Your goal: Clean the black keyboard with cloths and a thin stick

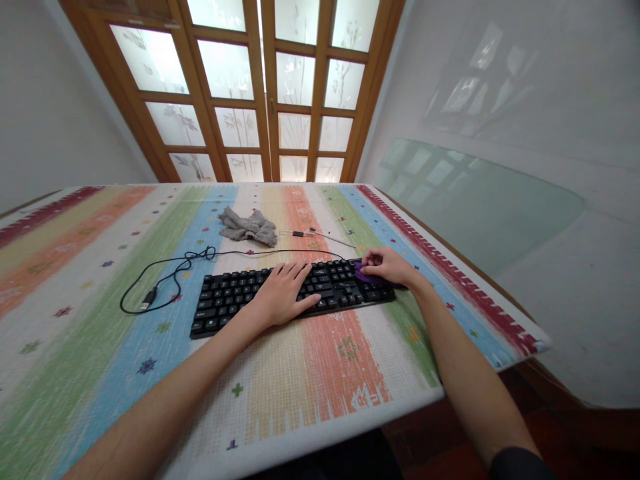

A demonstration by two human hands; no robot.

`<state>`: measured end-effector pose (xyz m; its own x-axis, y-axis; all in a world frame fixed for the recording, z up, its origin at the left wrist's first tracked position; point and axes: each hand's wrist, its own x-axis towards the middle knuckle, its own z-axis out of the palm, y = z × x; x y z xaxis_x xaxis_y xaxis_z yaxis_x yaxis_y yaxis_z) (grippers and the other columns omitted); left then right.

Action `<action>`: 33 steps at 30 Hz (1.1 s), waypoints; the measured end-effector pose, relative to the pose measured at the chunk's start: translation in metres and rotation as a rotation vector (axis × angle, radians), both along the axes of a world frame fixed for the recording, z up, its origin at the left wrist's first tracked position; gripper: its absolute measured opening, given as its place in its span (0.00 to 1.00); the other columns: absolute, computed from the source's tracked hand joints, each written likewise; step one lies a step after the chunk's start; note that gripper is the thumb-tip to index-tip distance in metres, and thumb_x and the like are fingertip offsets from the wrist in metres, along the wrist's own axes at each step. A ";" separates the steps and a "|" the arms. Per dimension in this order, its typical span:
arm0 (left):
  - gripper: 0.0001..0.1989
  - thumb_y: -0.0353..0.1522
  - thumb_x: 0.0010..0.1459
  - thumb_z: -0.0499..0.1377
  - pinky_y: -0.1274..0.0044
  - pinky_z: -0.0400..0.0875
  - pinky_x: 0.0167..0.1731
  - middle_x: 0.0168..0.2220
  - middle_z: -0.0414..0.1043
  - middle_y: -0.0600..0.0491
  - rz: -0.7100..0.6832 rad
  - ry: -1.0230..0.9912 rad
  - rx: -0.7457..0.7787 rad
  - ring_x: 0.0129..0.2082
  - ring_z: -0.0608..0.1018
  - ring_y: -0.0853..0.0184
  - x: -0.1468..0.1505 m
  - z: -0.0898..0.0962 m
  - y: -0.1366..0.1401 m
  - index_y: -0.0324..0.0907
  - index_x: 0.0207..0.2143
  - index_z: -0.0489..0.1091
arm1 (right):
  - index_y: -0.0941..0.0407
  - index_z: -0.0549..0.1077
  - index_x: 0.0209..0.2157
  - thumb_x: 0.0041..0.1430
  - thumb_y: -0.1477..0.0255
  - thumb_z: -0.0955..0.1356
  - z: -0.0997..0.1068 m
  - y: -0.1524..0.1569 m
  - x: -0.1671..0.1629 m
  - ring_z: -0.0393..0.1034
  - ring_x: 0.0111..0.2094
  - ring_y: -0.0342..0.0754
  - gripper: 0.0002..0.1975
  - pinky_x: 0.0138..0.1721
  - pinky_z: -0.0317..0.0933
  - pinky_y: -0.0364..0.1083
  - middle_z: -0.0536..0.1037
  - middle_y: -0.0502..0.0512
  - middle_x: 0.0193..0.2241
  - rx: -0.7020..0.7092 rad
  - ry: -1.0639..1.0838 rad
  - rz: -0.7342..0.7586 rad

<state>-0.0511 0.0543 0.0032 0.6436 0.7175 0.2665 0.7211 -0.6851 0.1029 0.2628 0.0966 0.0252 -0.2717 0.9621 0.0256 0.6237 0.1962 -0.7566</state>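
Observation:
A black keyboard [227,300] lies across the striped tablecloth, its keys facing up. My left hand [285,291] rests flat on the middle of it, fingers stretched out. At the keyboard's right end, my right hand [385,265] is closed on a small purple cloth [365,275] that touches the keys there. From the keyboard's back edge runs a black cable [240,253], looped to the left and ending in a USB plug [149,299] on the cloth.
Behind the keyboard lies a crumpled grey cloth [247,227]. To its right are a thin brush-like tool [333,238] and a small dark-and-clear item [298,234]. The tablecloth [280,387] covers the table. A white wall stands right, wood-framed glass doors [293,100] beyond.

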 end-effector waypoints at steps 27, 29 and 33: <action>0.37 0.53 0.67 0.44 0.60 0.56 0.63 0.66 0.59 0.39 0.013 0.016 -0.007 0.64 0.64 0.51 0.001 0.004 -0.002 0.36 0.66 0.56 | 0.51 0.68 0.54 0.42 0.56 0.77 -0.002 -0.005 0.011 0.67 0.52 0.61 0.37 0.56 0.62 0.60 0.71 0.61 0.54 0.104 -0.238 -0.005; 0.37 0.53 0.67 0.45 0.61 0.55 0.63 0.66 0.59 0.39 0.017 0.026 -0.014 0.64 0.64 0.51 0.001 0.006 -0.002 0.34 0.66 0.56 | 0.51 0.67 0.55 0.43 0.56 0.77 -0.003 -0.004 0.012 0.67 0.53 0.60 0.38 0.57 0.61 0.59 0.72 0.61 0.55 0.069 -0.192 0.030; 0.37 0.53 0.67 0.44 0.60 0.55 0.63 0.66 0.60 0.38 0.005 0.019 -0.018 0.64 0.64 0.51 0.001 0.006 -0.002 0.33 0.65 0.57 | 0.52 0.67 0.56 0.47 0.57 0.75 0.001 -0.004 0.014 0.68 0.54 0.58 0.35 0.58 0.60 0.58 0.74 0.60 0.53 0.036 -0.156 0.115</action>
<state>-0.0502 0.0521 0.0092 0.6447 0.7252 0.2417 0.7265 -0.6796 0.1013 0.2767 0.0924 0.0264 -0.3834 0.9236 0.0080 0.7047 0.2981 -0.6439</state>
